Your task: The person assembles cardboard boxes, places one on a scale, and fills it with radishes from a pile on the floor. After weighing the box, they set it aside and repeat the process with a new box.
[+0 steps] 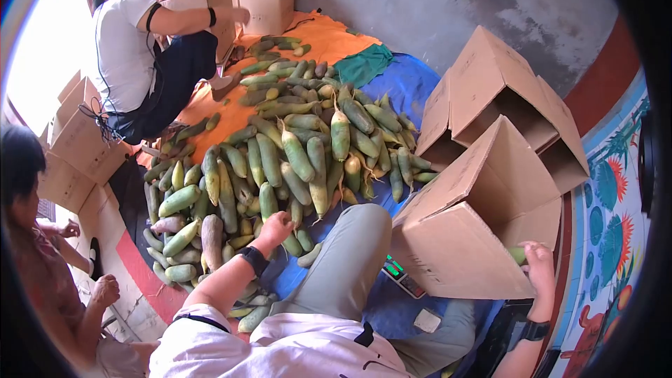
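A big heap of green radishes (301, 157) lies in front of me, some with pale root ends. My left hand (275, 230), its fingers curled, is at the near side of the heap, against the radishes there. What it grips, if anything, is hidden. On the right, my right hand (538, 264) holds a green radish (518, 255) at the open side of a tilted cardboard box (455, 252). Most of that radish is hidden by the box and my fingers. A digital scale (404, 277) with a lit green display shows beside the box's lower edge.
More cardboard boxes (490, 84) stand open behind, near the wall. Orange and blue sheets (336, 31) lie under the heap. A person in a white shirt (126, 56) squats at far left by boxes; another person (59, 287) sits at near left. A small pale block (427, 320) lies near my leg.
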Available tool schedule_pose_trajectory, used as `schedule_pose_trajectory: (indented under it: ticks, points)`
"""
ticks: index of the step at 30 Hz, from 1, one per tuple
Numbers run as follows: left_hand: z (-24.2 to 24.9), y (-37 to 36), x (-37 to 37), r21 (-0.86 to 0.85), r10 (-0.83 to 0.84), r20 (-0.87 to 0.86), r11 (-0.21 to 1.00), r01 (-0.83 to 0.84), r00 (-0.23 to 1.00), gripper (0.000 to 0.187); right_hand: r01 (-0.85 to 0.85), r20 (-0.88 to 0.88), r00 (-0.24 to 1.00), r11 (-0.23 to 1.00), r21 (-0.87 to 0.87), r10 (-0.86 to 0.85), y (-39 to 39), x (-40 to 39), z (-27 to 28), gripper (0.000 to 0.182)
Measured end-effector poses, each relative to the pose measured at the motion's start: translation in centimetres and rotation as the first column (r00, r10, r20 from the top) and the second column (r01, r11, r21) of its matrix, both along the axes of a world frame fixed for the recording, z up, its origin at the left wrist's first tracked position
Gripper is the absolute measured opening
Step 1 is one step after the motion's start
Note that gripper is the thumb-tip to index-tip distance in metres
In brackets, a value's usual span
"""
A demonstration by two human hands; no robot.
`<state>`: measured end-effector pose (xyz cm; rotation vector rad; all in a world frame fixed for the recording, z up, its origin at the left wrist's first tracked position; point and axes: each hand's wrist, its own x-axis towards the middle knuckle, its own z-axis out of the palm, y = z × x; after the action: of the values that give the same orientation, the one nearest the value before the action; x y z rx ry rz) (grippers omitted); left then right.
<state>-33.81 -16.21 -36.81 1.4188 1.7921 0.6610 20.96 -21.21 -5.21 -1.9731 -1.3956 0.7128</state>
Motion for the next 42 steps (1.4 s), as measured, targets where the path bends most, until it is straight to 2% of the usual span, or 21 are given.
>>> schedule_pose_trajectory:
  ticks: [2, 3, 4, 6, 10, 12, 16, 18, 19, 21, 24, 26, 28, 30, 31, 34, 35, 37, 38, 40, 42]
  points:
    - [-1.9, -0.1, -1.3, -0.069, 0.108, -0.056, 0.991, -0.112, 0.993, 0.034, -0.241, 0.187, 0.947, 0.962, -0.13, 0.262, 0.8, 0.3, -0.8, 0.023]
    - [-2.2, 0.0, -1.9, -0.083, 0.125, -0.092, 0.988, -0.132, 0.988, 0.038, -0.16, 0.024, 0.986, 0.976, -0.151, 0.166, 0.8, -0.3, -0.9, 0.022]
    - [-4.4, 0.4, -3.0, -0.085, 0.119, -0.135, 0.988, -0.132, 0.984, 0.042, -0.161, 0.024, 0.986, 0.974, -0.16, 0.167, 0.8, -1.0, -0.8, 0.022]
    - [-3.8, 0.4, -3.1, -0.115, 0.135, -0.238, 0.979, -0.166, 0.962, 0.046, -0.145, 0.003, 0.989, 0.971, -0.19, 0.149, 0.8, -2.0, -0.1, 0.022]
    - [-4.5, 2.2, -4.7, 0.042, 0.246, -0.336, 0.968, -0.247, 0.909, 0.055, -0.101, 0.122, 0.985, 0.979, -0.175, 0.123, 0.6, -1.9, 0.1, 0.022]
    - [-4.3, 3.2, -4.9, 0.018, 0.262, -0.345, 0.962, -0.273, 0.901, 0.059, -0.055, -0.045, 0.998, 0.994, -0.091, 0.051, 0.5, -1.6, -0.8, 0.023]
    - [-4.6, 5.0, -5.1, 0.019, 0.198, -0.373, 0.978, -0.206, 0.906, 0.062, 0.074, -0.004, 0.997, 0.997, 0.023, -0.074, 0.3, -2.0, -0.5, 0.023]
    - [-4.3, 5.7, -4.7, -0.012, 0.102, -0.507, 0.992, -0.125, 0.856, 0.066, 0.115, -0.007, 0.993, 0.993, 0.012, -0.114, 0.2, -2.0, -0.7, 0.024]
    - [-4.7, 6.1, -4.7, -0.015, 0.072, -0.52, 0.995, -0.094, 0.851, 0.068, 0.117, -0.005, 0.993, 0.993, 0.018, -0.117, 0.1, -2.3, -0.7, 0.024]
    - [-5.3, 6.6, -4.5, -0.004, 0.071, -0.521, 0.996, -0.085, 0.851, 0.068, 0.069, 0.194, 0.976, 0.985, 0.16, -0.1, -0.1, -3.4, -0.7, 0.022]
    - [-5.0, 6.8, -4.0, 0.066, 0.107, -0.544, 0.994, -0.085, 0.832, 0.065, 0.061, 0.253, 0.962, 0.985, 0.164, -0.102, -0.1, -3.2, -0.9, 0.02]
    - [-3.9, 6.9, -3.9, -0.018, 0.052, -0.611, 0.997, -0.079, 0.79, 0.064, 0.076, 0.244, 0.962, 0.981, 0.176, -0.118, 0.1, -4.4, -0.6, 0.02]
    - [-3.9, 7.0, -4.1, 0.022, 0.063, -0.645, 0.998, -0.064, 0.762, 0.062, 0.092, 0.234, 0.963, 0.978, 0.188, -0.136, 0.2, -4.9, -0.4, 0.019]
    - [-3.1, 7.1, -4.3, -0.051, 0.006, -0.669, 0.997, -0.054, 0.743, 0.059, 0.089, 0.231, 0.964, 0.977, 0.192, -0.133, 0.2, -4.8, -0.6, 0.018]
    - [-3.4, 7.1, -4.5, -0.003, 0.055, -0.689, 0.997, -0.078, 0.723, 0.055, 0.094, 0.229, 0.963, 0.975, 0.201, -0.14, 0.1, -4.8, -0.6, 0.018]
    - [-4.5, 8.1, -5.5, -0.137, -0.039, -0.706, 0.987, -0.082, 0.707, 0.055, 0.095, 0.238, 0.961, 0.977, 0.189, -0.14, -0.1, -4.7, -0.6, 0.017]
    - [-4.3, 8.1, -5.3, -0.131, -0.037, -0.705, 0.988, -0.08, 0.708, 0.055, 0.104, 0.24, 0.959, 0.973, 0.206, -0.153, -0.1, -4.6, -0.7, 0.017]
    - [-3.3, 7.4, -4.7, 0.021, 0.083, -0.682, 0.995, -0.094, 0.727, 0.035, 0.119, 0.241, 0.955, 0.966, 0.229, -0.174, -0.2, -4.5, -0.7, 0.017]
    - [-3.3, 6.9, -4.7, 0.032, 0.061, -0.67, 0.998, -0.054, 0.739, 0.037, 0.123, 0.226, 0.959, 0.968, 0.219, -0.173, -0.2, -4.7, -0.7, 0.017]
    - [-5.8, 7.0, -5.3, -0.091, 0.0, -0.574, 0.994, -0.064, 0.819, 0.049, 0.13, 0.208, 0.963, 0.969, 0.208, -0.173, -0.3, -4.8, -0.8, 0.017]
    - [-5.5, 6.2, -4.9, -0.085, -0.052, -0.62, 0.996, -0.001, 0.783, 0.056, 0.101, 0.216, 0.965, 0.968, 0.229, -0.152, -0.2, -4.8, -0.9, 0.016]
